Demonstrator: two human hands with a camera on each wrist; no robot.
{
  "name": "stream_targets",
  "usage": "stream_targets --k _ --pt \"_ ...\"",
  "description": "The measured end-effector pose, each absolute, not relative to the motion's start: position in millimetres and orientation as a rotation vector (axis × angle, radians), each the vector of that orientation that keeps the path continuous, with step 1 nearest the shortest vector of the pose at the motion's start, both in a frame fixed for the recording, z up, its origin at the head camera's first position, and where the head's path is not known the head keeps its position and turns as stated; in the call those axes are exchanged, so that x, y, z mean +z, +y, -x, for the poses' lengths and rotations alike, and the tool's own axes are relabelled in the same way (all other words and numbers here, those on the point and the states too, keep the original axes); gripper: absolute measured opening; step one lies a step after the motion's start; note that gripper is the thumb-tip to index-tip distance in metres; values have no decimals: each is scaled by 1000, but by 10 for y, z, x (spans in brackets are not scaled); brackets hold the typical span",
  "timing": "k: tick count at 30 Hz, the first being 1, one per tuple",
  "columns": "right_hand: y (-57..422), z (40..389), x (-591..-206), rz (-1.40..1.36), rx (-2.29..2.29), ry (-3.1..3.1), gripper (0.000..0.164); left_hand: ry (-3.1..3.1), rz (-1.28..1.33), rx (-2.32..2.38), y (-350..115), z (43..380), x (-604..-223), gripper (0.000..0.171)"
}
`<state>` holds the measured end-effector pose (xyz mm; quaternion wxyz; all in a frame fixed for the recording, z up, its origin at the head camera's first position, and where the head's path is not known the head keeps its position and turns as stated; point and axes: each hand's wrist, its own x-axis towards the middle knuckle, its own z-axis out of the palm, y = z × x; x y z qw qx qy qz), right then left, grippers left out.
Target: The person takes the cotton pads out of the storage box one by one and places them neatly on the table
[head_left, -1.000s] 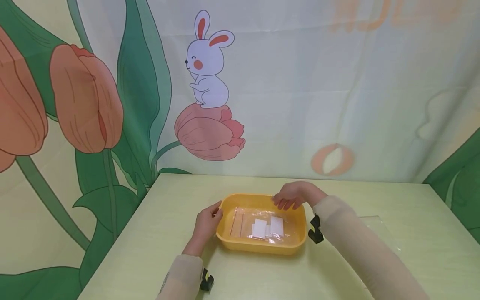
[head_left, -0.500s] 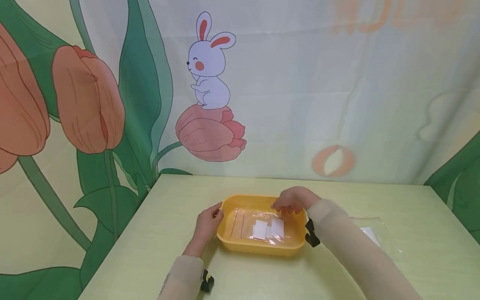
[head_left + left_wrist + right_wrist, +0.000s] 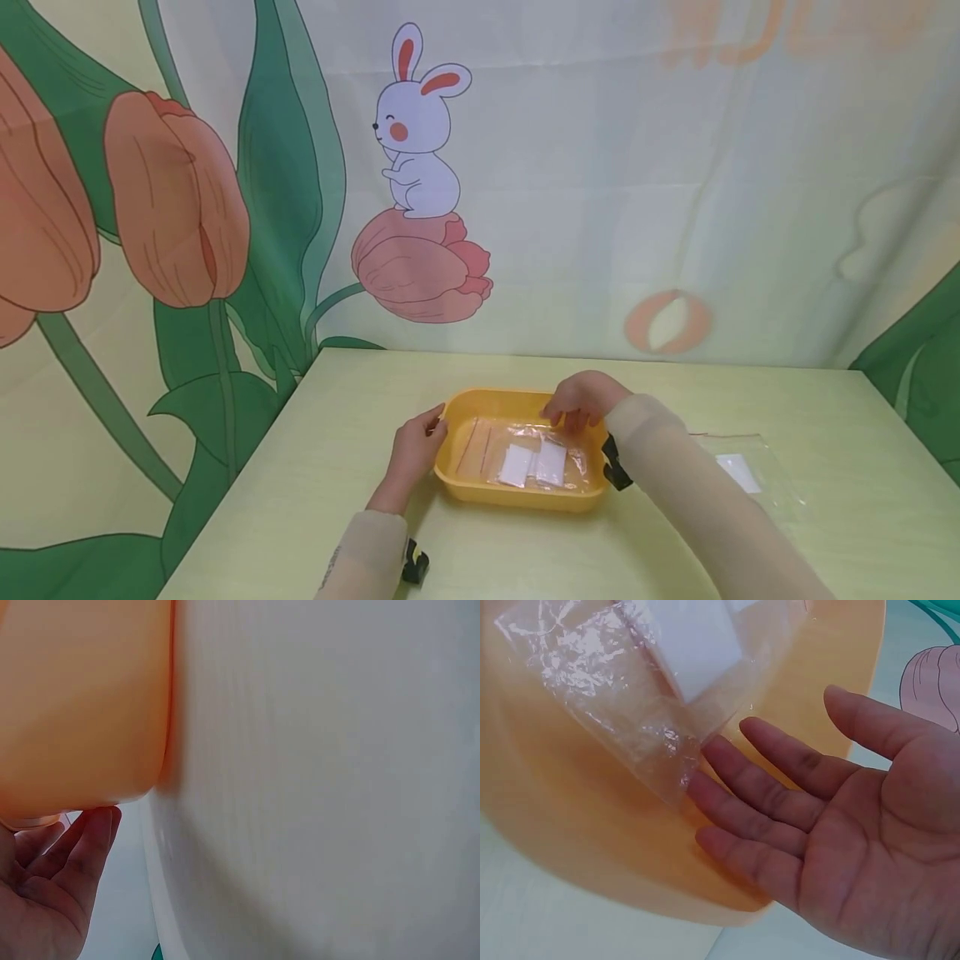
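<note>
A yellow plastic basin (image 3: 525,498) stands on the table, with a clear zip bag (image 3: 474,446) holding white cards (image 3: 551,462) lying inside. My left hand (image 3: 412,450) grips the basin's left rim; in the left wrist view, that hand's fingers (image 3: 94,840) lie against the end wall. My right hand (image 3: 581,398) reaches over the right back corner into the basin. Seen in the right wrist view, its palm faces the camera, and its spread fingers (image 3: 761,784) are at the edge of the bag, pinching nothing.
Another clear zip bag (image 3: 772,471) with a white card (image 3: 738,472) lies on the table (image 3: 480,554) to the right, partly behind the right sleeve (image 3: 697,492). A printed cloth (image 3: 555,208) with tulips and a rabbit hangs behind the table's back edge.
The bag in the basin has shifted, and its cards now lie tilted and closer to the basin's front. My right hand has moved slightly left, uncovering more of the other bag. My left hand stays put.
</note>
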<state>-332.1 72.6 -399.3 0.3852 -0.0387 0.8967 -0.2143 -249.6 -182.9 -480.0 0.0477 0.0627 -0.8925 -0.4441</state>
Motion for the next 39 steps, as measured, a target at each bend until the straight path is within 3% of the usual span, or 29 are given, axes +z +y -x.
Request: stream_targets --k 10,31,39 --pt "680 3329 -3979 30 -619 2244 40 -2713 -179 -1366 -1836 2503 -4807 43" --pt "618 3437 -4061 198 -466 2172 9 -2704 -182 -1363 -1826 2487 -4780 41" --pt "610 3440 -4061 259 -483 2181 6 -2706 -194 -1372 -1825 2492 -4789 42"
